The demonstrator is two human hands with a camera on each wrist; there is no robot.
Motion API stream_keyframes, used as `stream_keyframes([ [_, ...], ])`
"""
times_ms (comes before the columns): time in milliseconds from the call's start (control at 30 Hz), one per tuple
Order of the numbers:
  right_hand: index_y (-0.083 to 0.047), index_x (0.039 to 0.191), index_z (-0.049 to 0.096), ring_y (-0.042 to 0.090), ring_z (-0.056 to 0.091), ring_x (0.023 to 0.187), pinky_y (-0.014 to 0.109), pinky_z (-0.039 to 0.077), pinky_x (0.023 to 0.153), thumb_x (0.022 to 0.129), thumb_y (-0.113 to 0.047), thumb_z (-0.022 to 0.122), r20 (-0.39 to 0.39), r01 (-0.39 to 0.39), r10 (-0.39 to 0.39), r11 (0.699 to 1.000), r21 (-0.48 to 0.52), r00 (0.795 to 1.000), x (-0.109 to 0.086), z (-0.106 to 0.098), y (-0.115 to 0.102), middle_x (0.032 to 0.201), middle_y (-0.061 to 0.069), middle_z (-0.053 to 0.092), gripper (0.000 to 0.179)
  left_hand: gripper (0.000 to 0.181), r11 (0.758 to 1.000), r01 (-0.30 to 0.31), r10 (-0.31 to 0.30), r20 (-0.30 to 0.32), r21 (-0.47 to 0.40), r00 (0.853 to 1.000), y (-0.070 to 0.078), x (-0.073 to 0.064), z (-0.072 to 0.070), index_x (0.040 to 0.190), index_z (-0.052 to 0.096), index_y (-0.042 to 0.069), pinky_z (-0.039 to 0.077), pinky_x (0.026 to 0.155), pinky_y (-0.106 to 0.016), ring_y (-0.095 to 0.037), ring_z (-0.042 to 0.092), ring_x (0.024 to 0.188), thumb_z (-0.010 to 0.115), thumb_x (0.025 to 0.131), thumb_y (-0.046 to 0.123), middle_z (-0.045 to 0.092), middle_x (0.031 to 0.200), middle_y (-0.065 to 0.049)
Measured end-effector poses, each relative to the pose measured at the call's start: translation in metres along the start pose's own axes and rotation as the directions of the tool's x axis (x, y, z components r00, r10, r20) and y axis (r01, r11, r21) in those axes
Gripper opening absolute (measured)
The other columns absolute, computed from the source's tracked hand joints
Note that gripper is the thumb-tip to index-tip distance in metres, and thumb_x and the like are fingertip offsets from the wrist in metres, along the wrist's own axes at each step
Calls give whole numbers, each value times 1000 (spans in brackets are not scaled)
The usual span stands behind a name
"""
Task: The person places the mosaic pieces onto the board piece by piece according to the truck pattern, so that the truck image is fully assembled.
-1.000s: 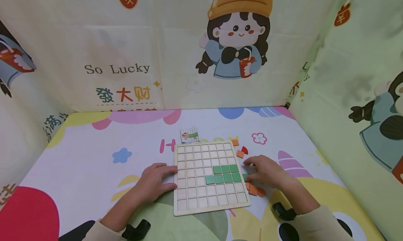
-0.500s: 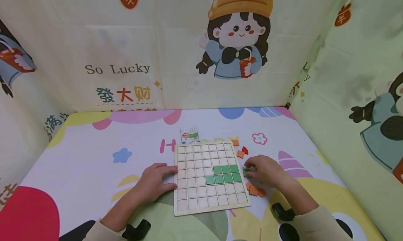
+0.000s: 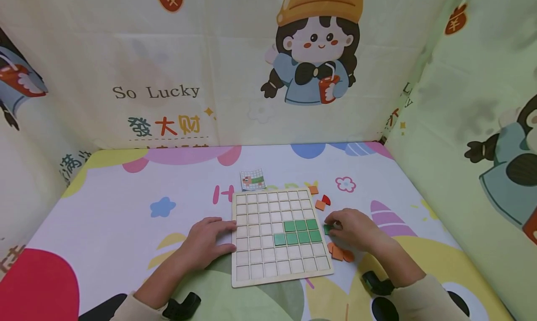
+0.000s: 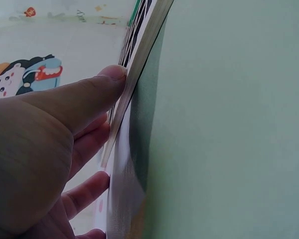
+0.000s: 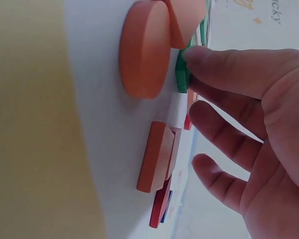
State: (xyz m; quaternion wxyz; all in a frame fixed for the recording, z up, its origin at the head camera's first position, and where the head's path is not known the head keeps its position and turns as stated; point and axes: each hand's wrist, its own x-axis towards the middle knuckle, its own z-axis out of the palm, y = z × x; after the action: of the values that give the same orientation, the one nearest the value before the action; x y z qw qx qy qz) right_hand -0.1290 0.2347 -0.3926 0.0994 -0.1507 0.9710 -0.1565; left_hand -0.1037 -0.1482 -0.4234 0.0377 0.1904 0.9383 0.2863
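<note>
A wooden grid board point(image 3: 267, 256) lies flat on the table, with several green square tiles point(image 3: 303, 237) set in two rows of its cells towards the right. My left hand point(image 3: 206, 242) rests at the board's left edge; in the left wrist view its thumb point(image 4: 102, 89) touches the board's side. Just off the right edge, my right hand point(image 3: 354, 227) pinches a green tile point(image 5: 182, 74) between thumb and forefinger. The forefinger's tip is partly hidden behind the thumb in the right wrist view. The other fingers are loosely bent.
Several orange pieces point(image 3: 337, 253) lie below my right hand. Further back are a red quarter-round piece point(image 3: 327, 200), an orange square point(image 3: 320, 205) and another orange piece point(image 3: 313, 190). A small printed picture card point(image 3: 252, 180) sits behind the board. Patterned cloth walls point(image 3: 235, 78) enclose the table.
My right hand has shifted the green tile slightly away from me, beside the board's right edge. The left hand and the board have stayed put.
</note>
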Motion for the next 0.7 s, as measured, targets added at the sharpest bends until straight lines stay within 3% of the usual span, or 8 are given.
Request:
stream_keyframes([
  [700, -8, 115, 71, 24, 62, 95, 46, 56, 87, 85, -6, 76, -20, -2, 3, 1000, 16, 1000, 2, 0, 3, 106, 4, 69, 30, 46, 1000, -13, 13, -16, 11, 1000, -1, 0, 0, 125, 71, 12, 39, 101, -58, -37, 50, 125, 83, 82, 25, 67, 128, -2],
])
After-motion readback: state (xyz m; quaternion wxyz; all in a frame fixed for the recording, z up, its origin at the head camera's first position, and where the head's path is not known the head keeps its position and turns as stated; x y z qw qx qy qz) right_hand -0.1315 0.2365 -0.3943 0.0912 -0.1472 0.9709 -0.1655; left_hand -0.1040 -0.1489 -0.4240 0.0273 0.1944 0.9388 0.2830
